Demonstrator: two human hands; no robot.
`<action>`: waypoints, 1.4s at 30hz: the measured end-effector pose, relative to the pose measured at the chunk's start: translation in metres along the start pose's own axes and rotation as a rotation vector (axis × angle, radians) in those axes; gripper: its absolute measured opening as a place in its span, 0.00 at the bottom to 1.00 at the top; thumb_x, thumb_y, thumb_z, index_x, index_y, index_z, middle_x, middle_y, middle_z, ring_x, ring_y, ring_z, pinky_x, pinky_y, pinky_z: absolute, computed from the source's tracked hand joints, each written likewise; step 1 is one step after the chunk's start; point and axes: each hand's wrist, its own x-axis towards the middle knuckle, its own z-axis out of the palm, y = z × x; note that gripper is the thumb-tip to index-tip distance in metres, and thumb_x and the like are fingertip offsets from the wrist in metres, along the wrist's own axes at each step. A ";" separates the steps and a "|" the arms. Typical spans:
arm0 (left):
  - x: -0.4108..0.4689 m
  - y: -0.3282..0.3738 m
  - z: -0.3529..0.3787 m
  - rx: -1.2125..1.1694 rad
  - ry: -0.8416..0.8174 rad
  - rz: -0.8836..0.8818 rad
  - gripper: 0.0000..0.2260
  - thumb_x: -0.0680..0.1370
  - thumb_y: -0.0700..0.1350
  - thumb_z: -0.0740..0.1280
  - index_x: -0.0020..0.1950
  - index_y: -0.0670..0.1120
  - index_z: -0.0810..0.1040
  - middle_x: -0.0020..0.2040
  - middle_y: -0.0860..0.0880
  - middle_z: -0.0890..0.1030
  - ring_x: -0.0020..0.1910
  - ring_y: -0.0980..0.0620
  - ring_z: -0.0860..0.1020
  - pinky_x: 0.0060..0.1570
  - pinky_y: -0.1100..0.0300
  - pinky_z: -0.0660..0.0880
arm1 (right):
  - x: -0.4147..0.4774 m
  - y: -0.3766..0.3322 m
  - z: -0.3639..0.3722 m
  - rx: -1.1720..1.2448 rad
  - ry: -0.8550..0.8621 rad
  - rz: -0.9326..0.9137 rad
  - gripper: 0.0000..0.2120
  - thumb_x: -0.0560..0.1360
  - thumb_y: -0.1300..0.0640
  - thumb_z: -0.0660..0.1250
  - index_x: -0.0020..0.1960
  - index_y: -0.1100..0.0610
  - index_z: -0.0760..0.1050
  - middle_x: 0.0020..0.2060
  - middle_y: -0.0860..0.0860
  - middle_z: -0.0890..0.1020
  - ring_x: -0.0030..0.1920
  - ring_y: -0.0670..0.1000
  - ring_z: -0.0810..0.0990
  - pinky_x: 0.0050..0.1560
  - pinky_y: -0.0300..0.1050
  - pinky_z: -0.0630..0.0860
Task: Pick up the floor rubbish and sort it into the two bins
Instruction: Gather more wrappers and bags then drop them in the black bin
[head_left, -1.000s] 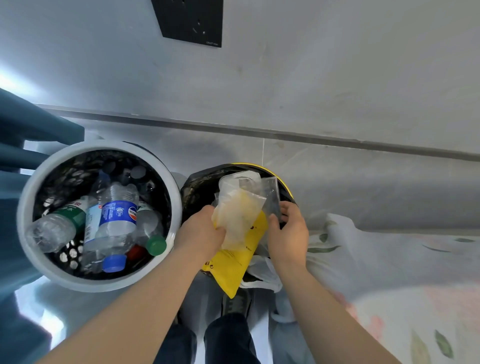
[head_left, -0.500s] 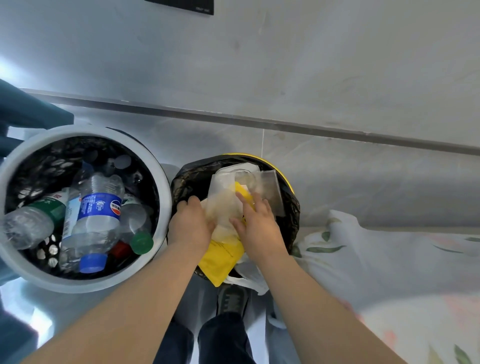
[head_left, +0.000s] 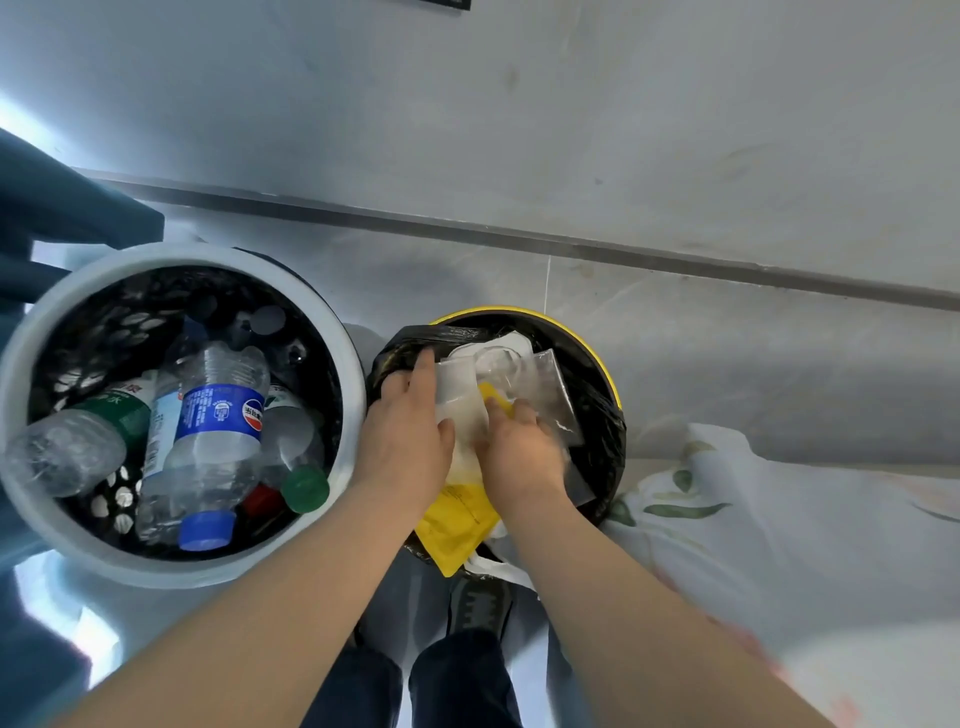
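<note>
Grey glossy floor tiles run to a grey wall at twelve o'clock. Nearest, at six o'clock, the person's legs and a shoe (head_left: 480, 605) stand below the bins. Both palms press down on a wad of plastic wrappers (head_left: 467, 395) atop the yellow bin (head_left: 610, 374): left hand (head_left: 405, 431) spread flat, right hand (head_left: 522, 449) curled over it, neither clenched. Step in hand, by judgement: compacting soft waste. At nine o'clock the white bin (head_left: 47, 322) holds plastic bottles (head_left: 218, 415). Next move likely calls for lifting both hands away.
</note>
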 end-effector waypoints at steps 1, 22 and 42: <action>0.003 0.002 -0.003 0.022 0.020 0.034 0.32 0.79 0.45 0.63 0.78 0.48 0.50 0.70 0.42 0.65 0.62 0.41 0.73 0.60 0.51 0.71 | -0.002 0.001 0.000 -0.005 -0.008 -0.002 0.28 0.80 0.56 0.59 0.77 0.51 0.53 0.71 0.57 0.62 0.69 0.60 0.66 0.61 0.53 0.71; 0.063 0.033 -0.042 -0.080 0.218 0.223 0.04 0.78 0.41 0.62 0.45 0.42 0.73 0.39 0.44 0.79 0.42 0.42 0.77 0.42 0.51 0.74 | -0.025 0.013 -0.021 0.241 0.104 -0.129 0.28 0.80 0.48 0.58 0.77 0.52 0.55 0.74 0.54 0.61 0.73 0.57 0.61 0.70 0.49 0.65; 0.055 0.017 -0.050 -0.075 -0.058 0.219 0.22 0.81 0.45 0.61 0.75 0.50 0.63 0.68 0.45 0.72 0.65 0.45 0.72 0.61 0.55 0.70 | 0.012 0.018 -0.060 0.215 0.497 -0.111 0.19 0.78 0.56 0.61 0.68 0.57 0.71 0.62 0.54 0.76 0.61 0.58 0.73 0.55 0.52 0.74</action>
